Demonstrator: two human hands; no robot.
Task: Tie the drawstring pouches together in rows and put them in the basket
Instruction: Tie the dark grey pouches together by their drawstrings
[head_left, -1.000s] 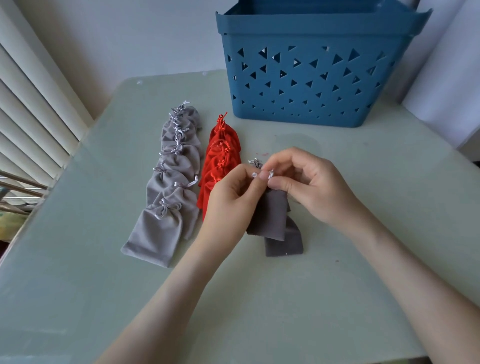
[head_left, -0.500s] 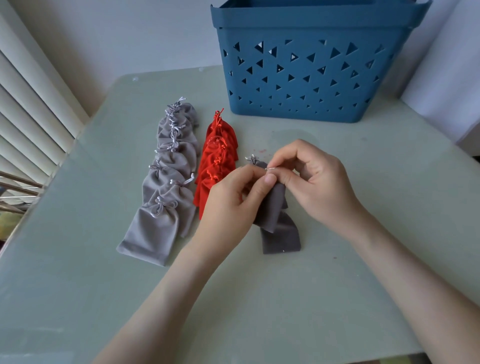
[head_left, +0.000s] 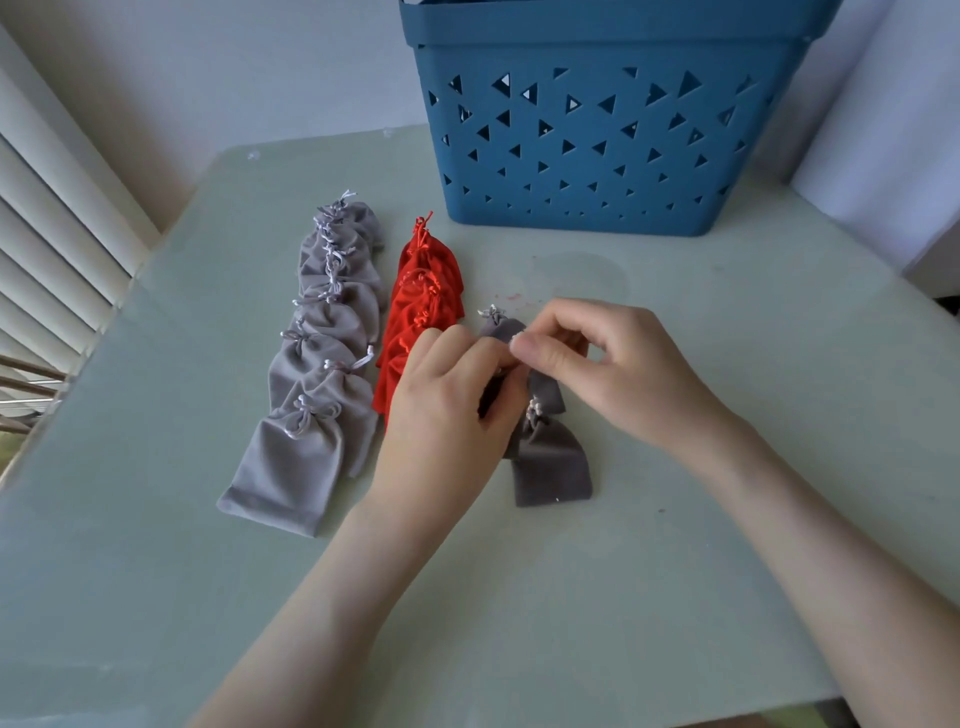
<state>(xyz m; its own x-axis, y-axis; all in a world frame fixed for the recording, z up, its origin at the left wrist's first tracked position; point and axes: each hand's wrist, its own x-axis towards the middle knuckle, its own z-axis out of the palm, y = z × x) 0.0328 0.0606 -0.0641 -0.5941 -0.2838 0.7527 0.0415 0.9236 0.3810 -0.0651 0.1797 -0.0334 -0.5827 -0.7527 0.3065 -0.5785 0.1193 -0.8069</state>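
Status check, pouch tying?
Left hand, right hand pinching drawstring on dark grey pouches. Light grey row, red row on table, outside basket. Nothing blocking.

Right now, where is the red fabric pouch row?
The red fabric pouch row lies left of centre, head view, between the light grey pouch row and left hand.

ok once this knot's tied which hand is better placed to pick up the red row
Left, probably. The left hand lies right beside the red row, covering its near end in view; the right hand sits beyond the dark grey pouches that both hands pinch.
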